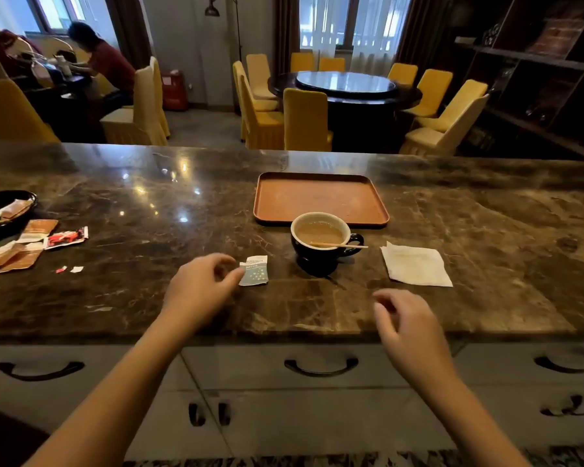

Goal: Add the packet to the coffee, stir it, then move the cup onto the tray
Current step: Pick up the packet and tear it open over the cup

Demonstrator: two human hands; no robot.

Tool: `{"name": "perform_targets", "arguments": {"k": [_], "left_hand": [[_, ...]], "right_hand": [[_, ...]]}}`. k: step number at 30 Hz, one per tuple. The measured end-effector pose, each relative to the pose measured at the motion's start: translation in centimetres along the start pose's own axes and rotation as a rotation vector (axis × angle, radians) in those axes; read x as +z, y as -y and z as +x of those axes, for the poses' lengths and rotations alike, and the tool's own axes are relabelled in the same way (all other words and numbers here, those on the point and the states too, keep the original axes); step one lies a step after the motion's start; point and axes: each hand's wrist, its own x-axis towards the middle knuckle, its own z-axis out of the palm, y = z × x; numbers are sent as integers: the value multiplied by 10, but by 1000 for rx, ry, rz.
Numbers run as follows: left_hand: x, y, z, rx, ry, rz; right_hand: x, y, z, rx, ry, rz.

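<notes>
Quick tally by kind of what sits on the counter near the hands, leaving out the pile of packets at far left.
Cups: 1, the dark cup of coffee
Stir sticks: 1, stick across the cup
Trays: 1, brown tray
Packets: 1, blue packet at the left hand
Napkins: 1, white napkin
Total: 5

Nothing legible anywhere. On the small blue-grey packet, lying on the counter left of the cup: a line of pale lettering across the torn white top and a smaller line beneath, both too blurred to read, above a scatter of white dots. On the red-and-white wrapper further left: printed markings, smeared beyond reading. On the brown sachets beside it: pale label patches, no characters distinguishable. On the white napkin to the right: faint marks only, unreadable.
</notes>
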Motion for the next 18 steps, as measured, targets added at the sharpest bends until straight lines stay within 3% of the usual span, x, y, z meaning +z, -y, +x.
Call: {"name": "perform_targets", "arguments": {"k": [4, 7, 12, 18], "left_hand": [[23, 2, 33, -151, 131, 367], [45, 7, 39, -149, 97, 417], [57, 9, 41, -121, -44, 324], [58, 9, 40, -147, -107, -61]], "right_hand": [[32, 6, 24, 32, 152, -195], [56, 0, 23, 73, 234, -280], [68, -9, 17, 11, 200, -367], [71, -12, 14, -43, 164, -417]]}}
